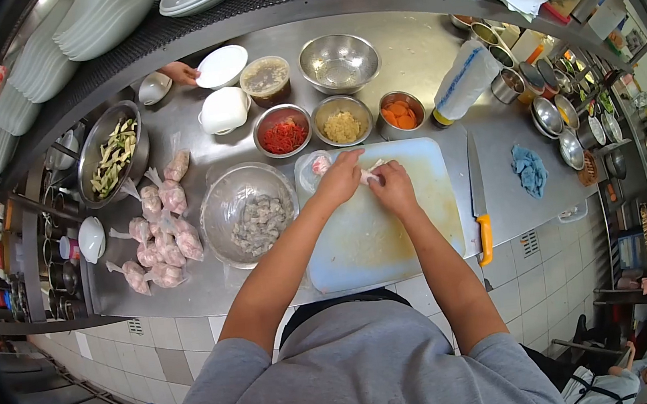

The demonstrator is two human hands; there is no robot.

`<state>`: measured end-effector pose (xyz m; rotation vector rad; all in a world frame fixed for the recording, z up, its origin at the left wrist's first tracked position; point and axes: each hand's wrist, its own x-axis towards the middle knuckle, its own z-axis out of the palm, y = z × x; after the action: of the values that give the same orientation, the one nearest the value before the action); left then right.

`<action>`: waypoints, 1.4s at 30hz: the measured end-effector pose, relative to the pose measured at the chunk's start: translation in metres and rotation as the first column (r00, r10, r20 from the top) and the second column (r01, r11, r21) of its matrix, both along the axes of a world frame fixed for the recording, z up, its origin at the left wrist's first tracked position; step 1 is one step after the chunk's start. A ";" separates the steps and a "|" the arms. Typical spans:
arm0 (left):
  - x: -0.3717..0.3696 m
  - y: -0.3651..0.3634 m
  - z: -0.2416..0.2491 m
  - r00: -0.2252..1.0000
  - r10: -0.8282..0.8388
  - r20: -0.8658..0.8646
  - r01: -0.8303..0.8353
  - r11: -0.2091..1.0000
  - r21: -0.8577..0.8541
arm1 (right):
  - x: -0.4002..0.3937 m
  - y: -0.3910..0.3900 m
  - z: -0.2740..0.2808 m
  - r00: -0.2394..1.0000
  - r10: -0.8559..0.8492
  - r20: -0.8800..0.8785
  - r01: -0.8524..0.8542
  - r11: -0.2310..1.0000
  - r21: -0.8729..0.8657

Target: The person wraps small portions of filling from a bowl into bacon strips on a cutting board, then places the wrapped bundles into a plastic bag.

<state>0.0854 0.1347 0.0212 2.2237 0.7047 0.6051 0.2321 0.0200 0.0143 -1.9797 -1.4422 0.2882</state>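
Meeting over the upper part of the pale cutting board (pixel 430 213) near centre frame, the left hand (pixel 339 177) and right hand (pixel 393 188) are held close together, apparently so that a small whitish piece (pixel 373 172) can be managed from both sides. The piece is located between them; thin plastic is suspected, not confirmed. Right fingers: narrow, piece pinched at the tips. Left fingers: bent downward; whether the piece is also gripped by them cannot be told. Just beside the left hand, a clear bag (pixel 320 166) with pinkish content is set at the board's upper left corner. The knife (pixel 479 199) is laid right of the board, orange handle towards the person, presumably for ready grasping. A red-filled bowl (pixel 274 114), a yellow-filled bowl (pixel 338 104) and an orange-filled container (pixel 400 135) are lined up above the board, likely for easy reach. Left of it, a large bowl (pixel 216 215) of greyish pieces and clustered tied bags (pixel 170 249) are placed on the counter (pixel 415 29), presumably to spare cutting space.
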 end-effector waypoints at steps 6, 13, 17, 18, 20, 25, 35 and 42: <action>-0.026 -0.022 0.030 0.962 0.196 0.189 -0.088 0.880 -0.466 | -0.005 0.001 0.013 0.995 -0.037 0.091 0.024 0.990 0.137; -0.056 -0.053 0.022 0.966 0.229 0.119 -0.065 0.664 -0.745 | 0.007 0.020 0.015 0.983 0.088 0.161 -0.080 0.995 -0.052; -0.054 -0.055 0.010 0.984 0.168 0.065 -0.044 0.573 -0.818 | 0.032 0.029 -0.007 0.999 0.027 -0.024 -0.027 1.000 0.002; -0.049 -0.056 0.010 0.968 0.226 0.110 -0.019 0.503 -0.864 | 0.034 0.030 -0.006 0.965 -0.063 -0.255 0.047 0.997 -0.069; -0.039 -0.059 0.011 0.943 0.295 0.154 0.012 0.433 -0.901 | 0.033 0.029 -0.006 0.874 -0.155 -0.460 0.093 0.984 -0.154; -0.016 -0.064 0.021 0.857 0.443 0.264 0.181 0.220 -0.959 | -0.020 0.009 0.017 0.850 -0.025 -0.526 0.072 0.995 0.069; -0.046 -0.075 0.042 0.813 0.524 0.252 0.264 0.054 -0.963 | -0.073 -0.024 0.052 0.089 -0.069 -0.994 -0.063 0.995 -0.075; -0.070 -0.078 0.021 0.792 0.523 0.314 0.397 -0.052 -0.916 | -0.072 -0.035 0.077 0.996 0.086 0.025 -0.086 0.996 -0.008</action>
<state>0.0149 0.0570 0.0427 0.3673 0.5491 0.4901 0.1599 -0.0145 0.0909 -1.9363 -1.5477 0.3072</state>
